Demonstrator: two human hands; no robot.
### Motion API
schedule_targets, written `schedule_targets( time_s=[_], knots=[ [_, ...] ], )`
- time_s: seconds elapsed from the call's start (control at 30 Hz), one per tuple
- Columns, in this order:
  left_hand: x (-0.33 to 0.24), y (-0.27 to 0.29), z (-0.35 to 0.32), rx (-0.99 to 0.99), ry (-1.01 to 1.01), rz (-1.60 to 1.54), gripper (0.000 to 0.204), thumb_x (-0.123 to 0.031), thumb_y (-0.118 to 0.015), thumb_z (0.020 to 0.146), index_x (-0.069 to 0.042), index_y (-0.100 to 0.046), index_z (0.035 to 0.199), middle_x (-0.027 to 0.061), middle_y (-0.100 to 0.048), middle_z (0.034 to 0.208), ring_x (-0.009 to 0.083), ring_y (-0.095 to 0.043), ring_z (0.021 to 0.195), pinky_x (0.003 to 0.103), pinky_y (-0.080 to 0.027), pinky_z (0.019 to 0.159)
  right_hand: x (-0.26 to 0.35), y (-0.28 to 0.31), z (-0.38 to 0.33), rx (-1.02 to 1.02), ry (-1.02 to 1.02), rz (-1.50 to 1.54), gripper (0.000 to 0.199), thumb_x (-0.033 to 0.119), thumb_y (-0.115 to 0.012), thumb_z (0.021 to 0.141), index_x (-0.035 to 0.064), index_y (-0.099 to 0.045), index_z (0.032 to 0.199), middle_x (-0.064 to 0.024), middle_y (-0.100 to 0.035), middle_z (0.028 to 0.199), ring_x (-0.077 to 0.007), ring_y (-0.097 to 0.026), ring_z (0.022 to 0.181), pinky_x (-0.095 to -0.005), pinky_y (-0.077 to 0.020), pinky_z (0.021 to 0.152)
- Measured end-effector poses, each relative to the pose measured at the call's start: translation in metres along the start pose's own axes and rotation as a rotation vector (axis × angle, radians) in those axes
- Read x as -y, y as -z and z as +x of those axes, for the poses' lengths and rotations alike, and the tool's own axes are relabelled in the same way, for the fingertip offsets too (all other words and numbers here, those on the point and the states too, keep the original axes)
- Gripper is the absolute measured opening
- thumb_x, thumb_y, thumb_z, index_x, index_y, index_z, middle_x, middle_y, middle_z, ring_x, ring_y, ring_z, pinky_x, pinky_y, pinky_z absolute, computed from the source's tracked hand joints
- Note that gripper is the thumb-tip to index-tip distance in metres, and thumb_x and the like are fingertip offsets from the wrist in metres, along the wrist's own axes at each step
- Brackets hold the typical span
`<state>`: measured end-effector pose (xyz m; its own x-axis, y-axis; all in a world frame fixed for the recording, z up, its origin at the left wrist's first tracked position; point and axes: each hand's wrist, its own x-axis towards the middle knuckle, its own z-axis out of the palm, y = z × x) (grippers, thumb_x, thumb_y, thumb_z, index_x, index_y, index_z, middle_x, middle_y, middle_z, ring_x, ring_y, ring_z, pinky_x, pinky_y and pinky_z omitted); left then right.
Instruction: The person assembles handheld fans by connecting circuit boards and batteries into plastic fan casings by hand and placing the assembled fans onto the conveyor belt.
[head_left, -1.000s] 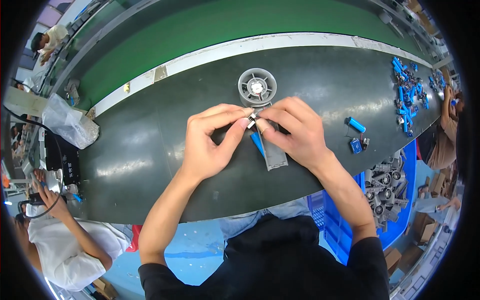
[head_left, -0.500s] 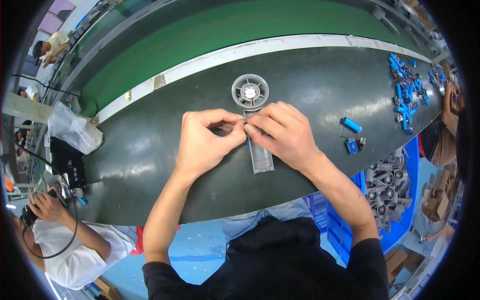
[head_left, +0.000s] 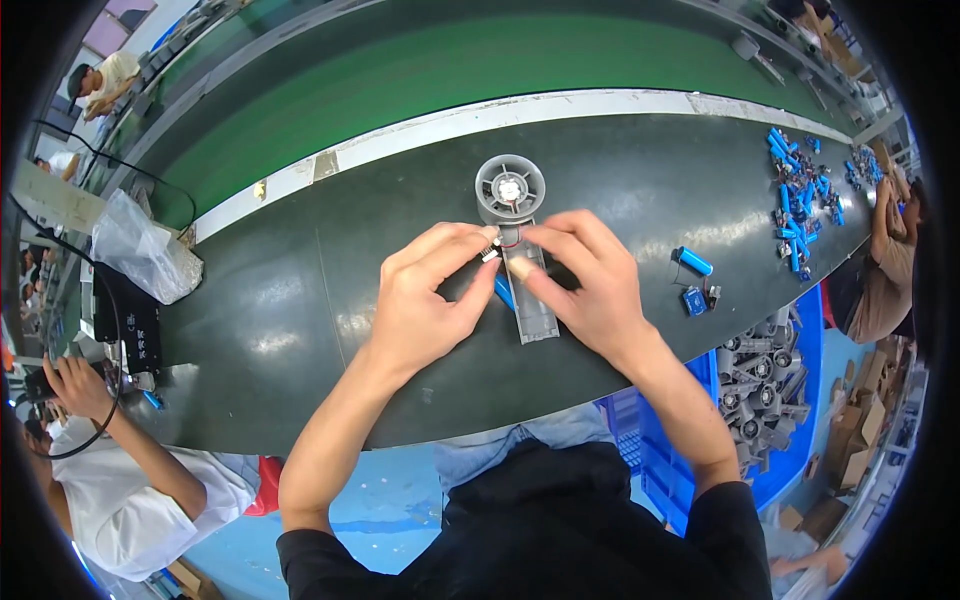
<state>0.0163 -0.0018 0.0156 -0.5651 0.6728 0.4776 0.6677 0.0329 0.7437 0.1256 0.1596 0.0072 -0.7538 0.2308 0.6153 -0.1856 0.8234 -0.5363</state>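
Note:
A grey plastic fan housing (head_left: 537, 318) lies on the dark table in front of me, its round fan end away from me and its trough-shaped handle toward me. My left hand (head_left: 425, 295) is beside the handle, pinching a small circuit board (head_left: 490, 253) with a white connector between thumb and fingertips. A thin red wire (head_left: 514, 240) runs near the neck of the housing. My right hand (head_left: 598, 285) is over the handle's right side, thumb and fingers apart. A blue cylindrical battery (head_left: 504, 291) shows between my left hand and the handle, partly hidden.
To the right lie a loose blue battery (head_left: 695, 262) and a small blue board (head_left: 695, 300). Farther right is a heap of batteries with boards (head_left: 795, 205). A blue crate (head_left: 708, 375) holds grey housings. At left are a plastic bag (head_left: 145, 245), a black box (head_left: 140, 330) and a co-worker.
My right thumb and fingers have parted from my left fingertips, leaving the small board visible in my left hand. The view has shifted slightly.

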Motion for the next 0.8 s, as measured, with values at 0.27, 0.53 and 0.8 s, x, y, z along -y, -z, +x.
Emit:
schedule_targets(
  time_s=[0.27, 0.53, 0.8],
  knots=[
    [0.000, -0.004, -0.004, -0.038, -0.050, -0.003, 0.027, 0.003, -0.072, 0.079, 0.001, -0.071, 0.106, 0.0135, -0.070, 0.099, 0.0274, -0.070, 0.085, 0.032, -0.057, 0.073, 0.027, 0.015, -0.028, 0.219, -0.672, 0.172, 0.035, 0.009, -0.075, 0.084, -0.0022, -0.068, 0.117, 0.0006, -0.062, 0.075, -0.0021, -0.044, 0.054, -0.0208, -0.0360, 0.048],
    [0.003, -0.008, -0.002, -0.058, -0.045, -0.027, 0.022, 0.003, -0.068, 0.083, 0.003, -0.068, 0.105, 0.0135, -0.069, 0.097, 0.0265, -0.071, 0.084, 0.032, -0.057, 0.074, 0.023, 0.006, -0.029, 0.217, -0.783, 0.332, 0.026, 0.009, -0.068, 0.092, -0.0061, -0.068, 0.113, 0.0056, -0.055, 0.070, 0.0009, -0.043, 0.060, -0.0196, -0.0351, 0.051],
    [0.070, 0.007, 0.064, -0.244, 0.542, -0.494, 0.022, -0.020, -0.058, 0.101, -0.001, -0.058, 0.113, 0.0070, -0.064, 0.088, 0.0101, -0.059, 0.067, 0.024, -0.047, 0.062, -0.028, -0.041, 0.063, 0.218, -0.547, 0.271, 0.035, 0.026, -0.066, 0.094, -0.0056, -0.069, 0.107, -0.0014, -0.064, 0.073, -0.0071, -0.054, 0.066, -0.0272, -0.0449, 0.061]
  ],
)
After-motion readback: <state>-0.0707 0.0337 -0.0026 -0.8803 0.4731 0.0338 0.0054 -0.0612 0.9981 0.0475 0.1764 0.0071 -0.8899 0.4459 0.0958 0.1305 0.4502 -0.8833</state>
